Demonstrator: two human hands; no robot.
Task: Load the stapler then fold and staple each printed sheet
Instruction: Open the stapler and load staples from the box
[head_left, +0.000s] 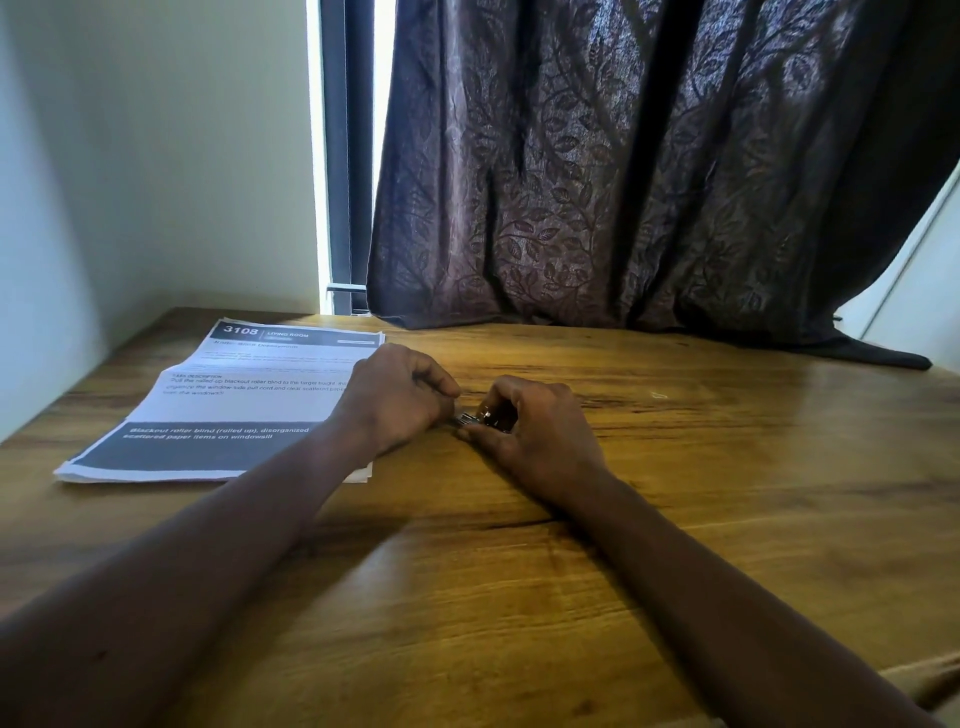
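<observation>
A small metal stapler (480, 418) lies on the wooden table (727, 467) near its middle, mostly covered by my fingers. My right hand (535, 441) curls around it from the right. My left hand (397, 397) pinches its left end, where a shiny metal part shows; whether a strip of staples is between the fingers is hidden. A stack of printed sheets (234, 400) with dark header bands lies flat at the left, partly under my left wrist.
A dark patterned curtain (649, 182) hangs over the table's far edge, its hem resting on the wood at the right. White walls close in the left side and far corner. A tiny shiny speck (658, 396) lies on the wood right of my hands.
</observation>
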